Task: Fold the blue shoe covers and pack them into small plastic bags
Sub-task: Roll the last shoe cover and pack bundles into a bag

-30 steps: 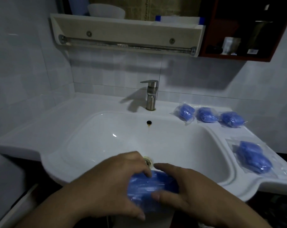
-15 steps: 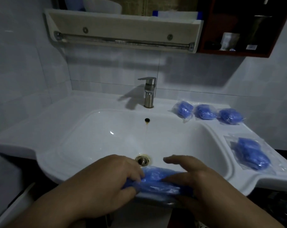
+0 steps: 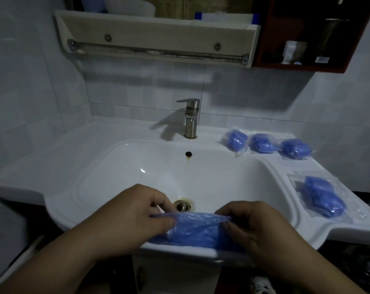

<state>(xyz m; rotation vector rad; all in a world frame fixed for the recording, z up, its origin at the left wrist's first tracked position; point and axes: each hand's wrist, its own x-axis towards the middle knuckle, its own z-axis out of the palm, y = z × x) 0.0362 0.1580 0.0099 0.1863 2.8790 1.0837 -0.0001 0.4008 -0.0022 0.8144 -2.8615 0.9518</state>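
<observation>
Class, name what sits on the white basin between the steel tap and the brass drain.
Head view: a small dark overflow hole, with a yellowish stain streak beneath, lies between steel tap and brass drain.

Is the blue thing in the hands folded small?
No. The shoe cover is stretched long between left hand and right hand, which pinch its ends.

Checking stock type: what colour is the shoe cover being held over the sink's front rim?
Blue, slightly see-through. The shoe cover shows best in the head view.
</observation>
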